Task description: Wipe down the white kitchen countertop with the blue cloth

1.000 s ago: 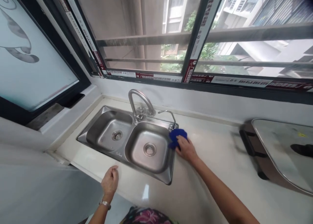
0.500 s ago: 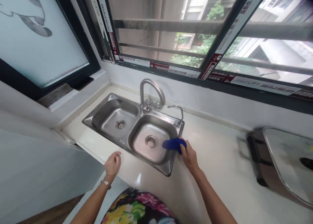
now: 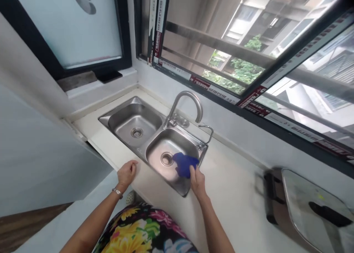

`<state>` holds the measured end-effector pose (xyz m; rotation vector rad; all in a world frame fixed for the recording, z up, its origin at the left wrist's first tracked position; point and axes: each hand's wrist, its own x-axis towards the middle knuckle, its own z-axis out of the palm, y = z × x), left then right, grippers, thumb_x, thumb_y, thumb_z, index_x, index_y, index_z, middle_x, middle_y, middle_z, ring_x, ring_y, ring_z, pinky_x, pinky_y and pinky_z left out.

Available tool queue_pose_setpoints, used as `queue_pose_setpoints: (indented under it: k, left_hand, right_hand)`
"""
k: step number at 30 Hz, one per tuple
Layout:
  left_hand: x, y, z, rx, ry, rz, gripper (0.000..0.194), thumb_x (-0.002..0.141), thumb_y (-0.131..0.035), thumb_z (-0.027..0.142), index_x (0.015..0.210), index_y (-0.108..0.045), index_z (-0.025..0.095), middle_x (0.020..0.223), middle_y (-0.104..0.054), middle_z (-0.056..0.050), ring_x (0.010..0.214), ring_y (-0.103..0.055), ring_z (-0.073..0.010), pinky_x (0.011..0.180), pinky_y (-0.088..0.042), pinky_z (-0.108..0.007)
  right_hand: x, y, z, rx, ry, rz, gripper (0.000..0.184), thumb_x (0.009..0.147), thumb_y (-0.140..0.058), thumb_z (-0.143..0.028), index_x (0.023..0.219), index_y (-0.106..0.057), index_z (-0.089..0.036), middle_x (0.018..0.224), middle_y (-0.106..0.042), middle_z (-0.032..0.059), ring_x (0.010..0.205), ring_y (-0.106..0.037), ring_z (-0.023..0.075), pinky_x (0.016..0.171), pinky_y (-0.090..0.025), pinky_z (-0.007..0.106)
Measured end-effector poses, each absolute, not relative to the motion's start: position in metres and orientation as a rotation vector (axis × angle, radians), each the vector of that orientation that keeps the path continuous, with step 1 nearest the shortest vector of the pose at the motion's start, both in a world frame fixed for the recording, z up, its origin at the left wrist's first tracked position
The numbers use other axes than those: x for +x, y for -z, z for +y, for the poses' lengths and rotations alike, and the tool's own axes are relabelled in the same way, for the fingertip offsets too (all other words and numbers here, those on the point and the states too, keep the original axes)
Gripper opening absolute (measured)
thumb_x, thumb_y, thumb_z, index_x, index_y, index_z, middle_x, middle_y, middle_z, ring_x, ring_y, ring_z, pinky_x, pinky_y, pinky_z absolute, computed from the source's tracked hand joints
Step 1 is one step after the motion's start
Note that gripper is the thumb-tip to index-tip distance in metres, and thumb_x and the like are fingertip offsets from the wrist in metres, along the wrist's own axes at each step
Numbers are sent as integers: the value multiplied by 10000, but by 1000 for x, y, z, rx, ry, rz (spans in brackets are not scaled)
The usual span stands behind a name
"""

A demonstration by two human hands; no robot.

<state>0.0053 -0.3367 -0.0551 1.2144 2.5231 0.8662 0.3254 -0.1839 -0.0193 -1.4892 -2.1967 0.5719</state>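
My right hand (image 3: 198, 180) grips a blue cloth (image 3: 184, 165) by its right end. The cloth hangs over the right basin of the steel double sink (image 3: 137, 148), near that basin's front right side. Whether it touches the metal I cannot tell. My left hand (image 3: 127, 173) is at the counter's front edge, left of the right basin, with its fingers curled in. What those fingers hold, if anything, is hidden. Behind the basins a curved faucet (image 3: 189, 94) rises, and a thin small tap (image 3: 211, 132) stands at the back right corner.
On the right of the white counter (image 3: 224, 194) sits an electric pan with a glass lid (image 3: 309, 197) and black handles. A window (image 3: 210, 43) with bars runs behind the sink. A dark flat object (image 3: 109, 77) lies on the left sill.
The blue cloth and my right hand have moved left, further over the right basin, and the cloth is spread wider. My left hand stays at the counter edge. The whole view has tilted.
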Motion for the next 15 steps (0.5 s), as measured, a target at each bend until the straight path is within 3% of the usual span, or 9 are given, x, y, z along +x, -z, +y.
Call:
queue_pose_setpoints:
  k: [2,6,9,12,15]
  left_hand:
    - [6,57,-337,1224,-872,2521,298,944,-457,235,1043,-738,229,958,-767,-34,870,-675,-187,746,-453,-273]
    - [7,58,-338,1249,-899,2503,290,940,-459,227,1035,-734,228,992,-768,-35,907,-684,-189,788,-467,-277]
    - [7,58,-339,1242,-916,2504,289,936,-464,232,1036,-735,231,997,-765,-40,912,-683,-198,791,-470,-284]
    - [7,58,-338,1234,-919,2496,297,934,-460,235,1044,-736,235,986,-760,-49,916,-676,-206,794,-469,-289]
    - [8,56,-338,1228,-895,2492,303,933,-457,242,1045,-739,240,969,-753,-53,912,-667,-212,781,-468,-292]
  right_hand:
    - [321,20,-183,-1538,-748,-2024,612,981,-214,-628,991,-619,-170,787,-691,127,728,-640,238,678,-480,339]
    - [312,22,-183,-1519,-1020,-1841,527,806,-541,-723,812,-635,-204,677,-658,73,690,-617,240,728,-494,364]
    - [309,20,-185,-1494,-1170,-1622,538,806,-536,-718,904,-669,-206,866,-724,92,846,-646,242,818,-519,367]
    - [307,14,-188,-1480,-1310,-1406,574,829,-483,-720,999,-678,-207,963,-744,89,927,-672,250,791,-559,371]
    - [305,7,-196,-1320,-1742,-1117,557,801,-571,-672,1076,-690,-202,1065,-747,91,1011,-688,264,797,-589,388]
